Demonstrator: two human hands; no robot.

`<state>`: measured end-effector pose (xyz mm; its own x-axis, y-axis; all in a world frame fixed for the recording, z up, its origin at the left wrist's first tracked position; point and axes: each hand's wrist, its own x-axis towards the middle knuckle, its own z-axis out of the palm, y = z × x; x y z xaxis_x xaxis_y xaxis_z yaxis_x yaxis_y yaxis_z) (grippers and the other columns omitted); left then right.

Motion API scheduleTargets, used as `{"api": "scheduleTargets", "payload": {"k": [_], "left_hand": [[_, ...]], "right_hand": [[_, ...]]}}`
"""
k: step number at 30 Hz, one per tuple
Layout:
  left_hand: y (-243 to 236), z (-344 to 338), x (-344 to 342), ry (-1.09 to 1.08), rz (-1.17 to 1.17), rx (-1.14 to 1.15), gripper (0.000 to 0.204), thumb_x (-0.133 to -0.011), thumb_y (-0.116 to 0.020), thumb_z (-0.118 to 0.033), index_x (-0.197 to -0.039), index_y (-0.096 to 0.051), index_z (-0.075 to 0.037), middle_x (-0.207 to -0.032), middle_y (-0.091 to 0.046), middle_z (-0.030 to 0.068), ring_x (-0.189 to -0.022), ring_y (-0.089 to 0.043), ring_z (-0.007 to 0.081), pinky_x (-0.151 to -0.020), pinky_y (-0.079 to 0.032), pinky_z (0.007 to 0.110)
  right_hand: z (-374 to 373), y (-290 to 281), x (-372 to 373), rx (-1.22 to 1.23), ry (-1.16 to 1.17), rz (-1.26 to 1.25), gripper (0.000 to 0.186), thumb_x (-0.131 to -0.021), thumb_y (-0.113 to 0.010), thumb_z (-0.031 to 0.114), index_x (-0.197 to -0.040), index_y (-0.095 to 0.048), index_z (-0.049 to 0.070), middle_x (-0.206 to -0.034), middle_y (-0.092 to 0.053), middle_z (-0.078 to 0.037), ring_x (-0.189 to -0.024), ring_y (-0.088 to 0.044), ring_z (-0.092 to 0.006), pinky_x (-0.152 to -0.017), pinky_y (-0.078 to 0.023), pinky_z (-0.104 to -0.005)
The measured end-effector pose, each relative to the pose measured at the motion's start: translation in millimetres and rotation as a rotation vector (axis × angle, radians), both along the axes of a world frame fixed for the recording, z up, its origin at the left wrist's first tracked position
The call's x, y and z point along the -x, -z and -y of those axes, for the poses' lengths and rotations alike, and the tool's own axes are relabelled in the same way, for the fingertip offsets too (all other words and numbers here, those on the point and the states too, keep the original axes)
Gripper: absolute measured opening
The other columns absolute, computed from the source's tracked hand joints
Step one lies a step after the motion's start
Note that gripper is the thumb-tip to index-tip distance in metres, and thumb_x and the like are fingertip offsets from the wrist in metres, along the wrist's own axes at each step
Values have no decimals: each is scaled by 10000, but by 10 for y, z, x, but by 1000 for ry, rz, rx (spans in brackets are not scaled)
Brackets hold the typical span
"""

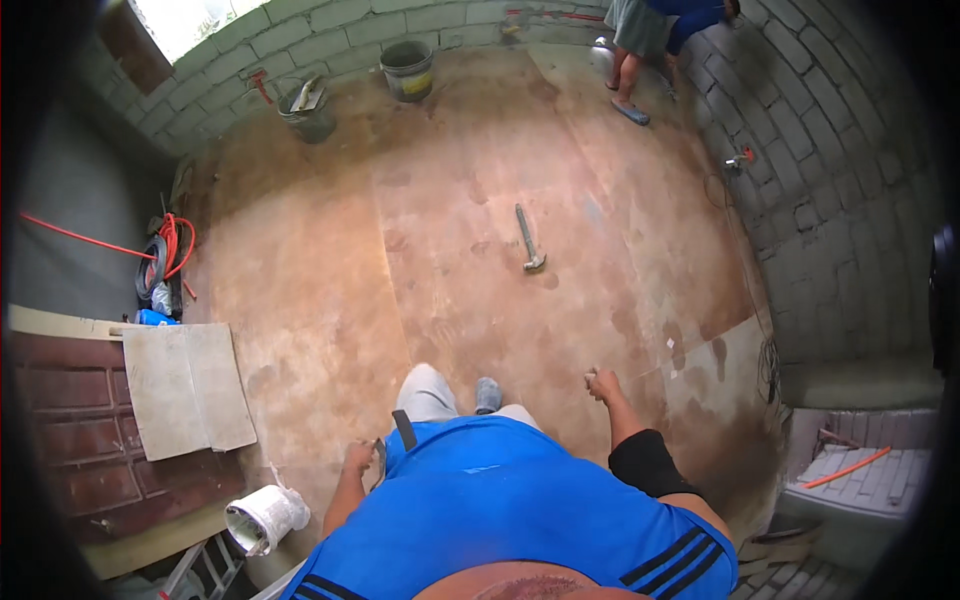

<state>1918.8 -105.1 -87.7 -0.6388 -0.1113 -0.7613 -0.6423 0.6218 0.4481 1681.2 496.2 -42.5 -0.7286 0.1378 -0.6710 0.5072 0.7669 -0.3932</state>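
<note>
My left hand (pixel 358 458) is low beside my left hip, its fingers curled against a narrow greyish thing that my body partly covers. I cannot make out its kind. My right hand (pixel 602 385) is held out over the floor to the right, closed, with the fingertips pinched together. Something small and pale may be between them, too small to name. Ahead of me a claw hammer (pixel 527 240) lies on the brown board floor (pixel 470 310), its head toward me and out of reach of both hands.
Two buckets, one with a tool on top (pixel 308 115) and one dark (pixel 407 72), stand by the far block wall. A person (pixel 640 50) is at the far right. Orange tubing (pixel 178 245), a leaning board (pixel 188 390) and a white bucket (pixel 267 518) are on the left.
</note>
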Motion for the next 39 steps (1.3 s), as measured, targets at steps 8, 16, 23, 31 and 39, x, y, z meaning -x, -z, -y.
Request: {"api": "scheduleTargets", "payload": {"k": [8,16,23,31,39], "left_hand": [[314,385,2707,-283,255,-82,315,-828,-511,-339,-905,-613,-51,-743,-581,77,-597,-556,196,-476,-431,340],[514,1497,6587,-382,-15,-50,391,-845,-492,-428,-973,-600,-75,-743,-547,45,-627,-493,150,-520,-393,314],[-191,1706,9822,-145,-480,109,382,-812,-594,-272,-1058,-603,20,-875,-651,140,-728,-606,217,-671,-478,353],[157,1407,10981,-160,-52,23,326,-811,-587,-241,-1016,-619,11,-868,-641,147,-658,-592,229,-610,-493,356],[96,1291,12068,-377,130,-11,272,-814,-530,-177,-974,-642,12,-737,-625,103,-644,-565,169,-556,-450,340]], "right_hand": [[361,219,2531,57,-108,-76,228,-764,-577,198,-919,-645,45,-717,-660,-85,-592,-622,-172,-488,-483,-319],[1168,-549,4230,56,181,282,222,-797,-568,211,-933,-593,37,-725,-650,-65,-552,-601,-152,-417,-438,-289],[1574,-362,6041,119,292,295,261,-834,-558,241,-980,-579,25,-764,-651,-84,-551,-603,-160,-417,-438,-281],[1675,227,8783,224,264,252,221,-811,-548,181,-964,-585,26,-755,-650,-88,-538,-600,-163,-411,-442,-289],[1537,-318,11323,247,295,113,193,-803,-543,146,-948,-590,27,-724,-649,-76,-505,-576,-120,-414,-437,-267]]}}
